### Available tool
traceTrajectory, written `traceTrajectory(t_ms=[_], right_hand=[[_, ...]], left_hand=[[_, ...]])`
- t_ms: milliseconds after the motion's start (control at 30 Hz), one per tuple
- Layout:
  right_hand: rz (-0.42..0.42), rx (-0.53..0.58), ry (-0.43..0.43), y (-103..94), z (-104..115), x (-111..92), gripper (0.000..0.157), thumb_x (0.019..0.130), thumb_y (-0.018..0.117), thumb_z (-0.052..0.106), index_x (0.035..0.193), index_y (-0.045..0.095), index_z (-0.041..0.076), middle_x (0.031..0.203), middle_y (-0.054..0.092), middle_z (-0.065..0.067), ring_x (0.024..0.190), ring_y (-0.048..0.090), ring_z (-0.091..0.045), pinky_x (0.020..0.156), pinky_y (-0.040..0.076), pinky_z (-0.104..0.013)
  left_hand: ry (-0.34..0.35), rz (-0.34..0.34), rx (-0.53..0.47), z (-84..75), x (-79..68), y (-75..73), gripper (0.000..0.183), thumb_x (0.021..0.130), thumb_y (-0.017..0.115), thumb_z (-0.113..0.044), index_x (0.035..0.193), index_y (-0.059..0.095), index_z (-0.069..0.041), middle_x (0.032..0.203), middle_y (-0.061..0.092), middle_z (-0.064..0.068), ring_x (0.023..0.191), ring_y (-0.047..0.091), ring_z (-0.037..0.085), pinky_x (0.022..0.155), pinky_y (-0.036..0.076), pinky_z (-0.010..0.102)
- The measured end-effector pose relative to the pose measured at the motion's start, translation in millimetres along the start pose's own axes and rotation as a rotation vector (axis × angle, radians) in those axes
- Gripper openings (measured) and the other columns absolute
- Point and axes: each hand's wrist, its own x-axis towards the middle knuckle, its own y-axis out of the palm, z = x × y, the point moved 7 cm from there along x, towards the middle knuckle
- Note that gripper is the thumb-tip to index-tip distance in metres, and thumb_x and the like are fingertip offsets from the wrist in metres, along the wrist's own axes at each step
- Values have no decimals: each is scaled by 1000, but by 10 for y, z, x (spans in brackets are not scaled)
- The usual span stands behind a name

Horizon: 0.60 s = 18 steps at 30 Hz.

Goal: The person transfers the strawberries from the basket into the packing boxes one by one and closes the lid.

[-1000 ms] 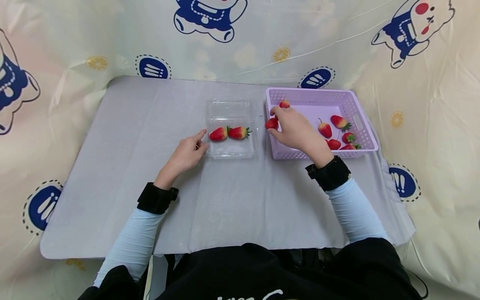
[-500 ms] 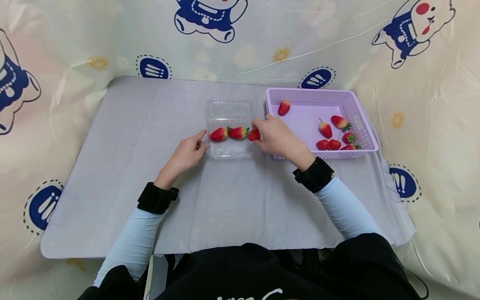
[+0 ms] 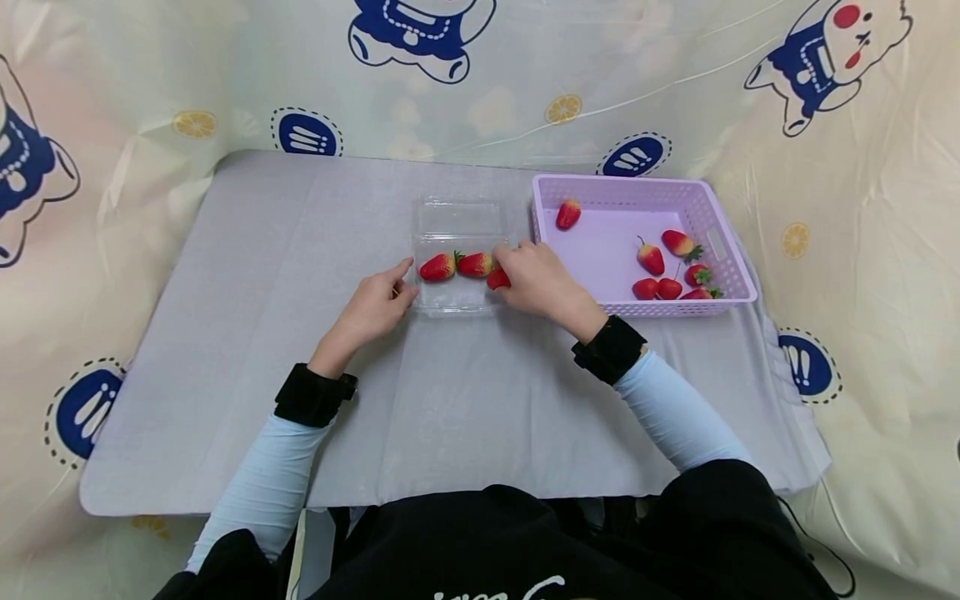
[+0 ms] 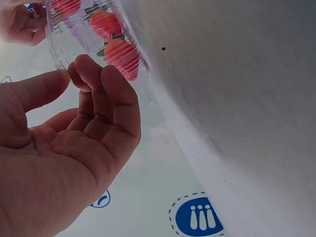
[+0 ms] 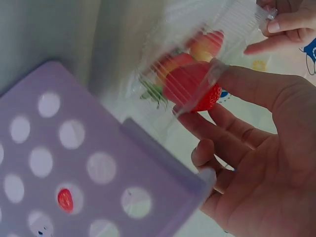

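Note:
A clear plastic clamshell box (image 3: pixel 457 302) lies with its lid folded back on the table. Two strawberries, one on the left (image 3: pixel 437 267) and one in the middle (image 3: pixel 475 265), lie in a row inside it. My left hand (image 3: pixel 375 307) pinches the box's left rim between thumb and fingers. At the right end of that row, my right hand (image 3: pixel 542 282) holds another strawberry (image 3: pixel 498 278) between thumb and fingertips. In the right wrist view this strawberry (image 5: pixel 195 89) shows partly through the box's clear wall.
A purple perforated basket (image 3: pixel 637 309) stands right of the box, close to my right hand. Several strawberries lie in it, one alone (image 3: pixel 568 215) at the back left. Grey cloth (image 3: pixel 450 417) covers the table; a printed curtain (image 3: pixel 510 75) hangs behind.
My right hand has carried a strawberry leftward from the basket's left side to the right end of the row in the box. The left hand has stayed at the box rim.

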Motion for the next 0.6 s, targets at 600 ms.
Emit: traceTrajectory(t_ms=[600], right_hand=[[68,58,105,215,-35,116,21,93,79,15,105,65,5,91,67,-9,84,62,-28,74,54,-42]], left_hand=[[-7,8,-15,-25,-20,-2,59,109,55,-14,161,36,5,84,55,11,64,48,22,58,41,32]])
